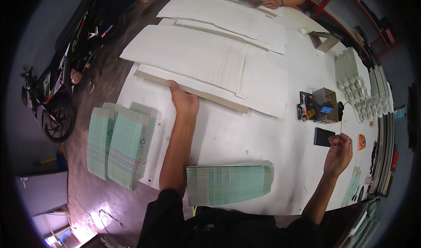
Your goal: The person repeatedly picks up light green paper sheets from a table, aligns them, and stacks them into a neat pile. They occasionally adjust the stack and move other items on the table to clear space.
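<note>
Nearest the body: a fanned stack of green-edged booklets [229, 183] lies on the white table [245, 138], between the two forearms, untouched right now. Two more green stacks [120, 145] sit at the left table edge, partly overhanging; these look finished, going by how neatly they are piled.

Left hand [184, 102] reaches forward, flat, fingers laid on the near edge of the white sheets [206, 63] and the brownish board strip [197, 92] under them. Its grip is open and pressing, not closed round anything.

Right hand [338, 153] is raised off the table with a narrow pinch grip on a thin needle or thread [340, 127]; too fine to tell which.

Just beyond it: a dark phone [323, 136] and a small box of bits [322, 105]. Far right, rows of grey-white stacks [355, 83].

Farther off, more white sheet spreads [228, 17] cover the table, and another person's hand [272, 3] rests at the far end. A motorbike [57, 85] is parked to the left.

Judgement: some stacks done, a large sheet supply unworked, so roughly midway at best.
</note>
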Demonstrator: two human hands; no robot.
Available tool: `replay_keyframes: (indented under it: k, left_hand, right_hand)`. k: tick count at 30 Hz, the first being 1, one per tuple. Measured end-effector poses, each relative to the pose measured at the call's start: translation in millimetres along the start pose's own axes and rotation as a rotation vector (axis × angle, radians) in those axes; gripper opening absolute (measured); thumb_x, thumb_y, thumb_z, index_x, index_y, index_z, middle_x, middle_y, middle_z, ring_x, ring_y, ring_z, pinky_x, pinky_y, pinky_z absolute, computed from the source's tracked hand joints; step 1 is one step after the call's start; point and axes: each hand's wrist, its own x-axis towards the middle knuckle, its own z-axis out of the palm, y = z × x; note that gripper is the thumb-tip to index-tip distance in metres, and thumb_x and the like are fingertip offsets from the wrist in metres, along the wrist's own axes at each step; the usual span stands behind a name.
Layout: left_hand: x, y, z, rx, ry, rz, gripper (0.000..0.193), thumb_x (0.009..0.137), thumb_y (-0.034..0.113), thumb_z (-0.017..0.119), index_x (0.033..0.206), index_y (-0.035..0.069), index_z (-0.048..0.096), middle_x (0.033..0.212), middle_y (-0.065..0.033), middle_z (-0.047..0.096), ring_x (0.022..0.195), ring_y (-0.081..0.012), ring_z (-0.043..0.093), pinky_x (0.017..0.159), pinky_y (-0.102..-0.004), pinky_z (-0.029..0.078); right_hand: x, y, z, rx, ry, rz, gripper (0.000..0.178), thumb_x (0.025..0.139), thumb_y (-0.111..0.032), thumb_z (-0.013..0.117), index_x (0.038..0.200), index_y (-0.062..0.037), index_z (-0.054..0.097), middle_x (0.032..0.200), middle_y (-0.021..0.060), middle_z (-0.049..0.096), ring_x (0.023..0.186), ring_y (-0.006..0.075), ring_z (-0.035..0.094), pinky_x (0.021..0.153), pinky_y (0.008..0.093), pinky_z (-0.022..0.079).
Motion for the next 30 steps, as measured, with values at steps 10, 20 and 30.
replay_keyframes:
  k: [10,20,30]
  left_hand:
    - [2,-3,6,0.026,0.141,0.043,0.084,0.109,0.068,0.025,0.170,0.012,0.011,0.175,-0.0101,0.017,0.159,-0.0321,0.023,0.132,-0.0504,0.022]
    - [3,13,-4,0.044,0.159,0.117,0.090,0.107,0.073,0.027,0.170,0.010,0.012,0.176,-0.0108,0.015,0.160,-0.0342,0.022,0.131,-0.0520,0.021]
    - [-7,48,30,0.059,0.073,0.185,0.087,0.109,0.069,0.028,0.168,0.006,0.018,0.174,-0.0132,0.022,0.157,-0.0357,0.030,0.130,-0.0507,0.027]
  right_hand:
    - [-59,-29,-74,-0.096,0.206,-0.047,0.031,0.111,-0.023,0.053,0.116,0.0031,0.069,0.097,0.0065,0.063,0.091,0.0172,0.059,0.083,0.0358,0.046]
    - [-82,-38,-100,-0.116,0.290,-0.060,0.031,0.111,-0.022,0.054,0.116,0.0046,0.068,0.094,0.0072,0.064,0.089,0.0165,0.059,0.084,0.0356,0.048]
    - [-100,-47,-129,-0.145,0.388,-0.070,0.031,0.109,-0.024,0.058,0.116,0.0043,0.067,0.088,0.0095,0.068,0.085,0.0197,0.064,0.084,0.0369,0.051]
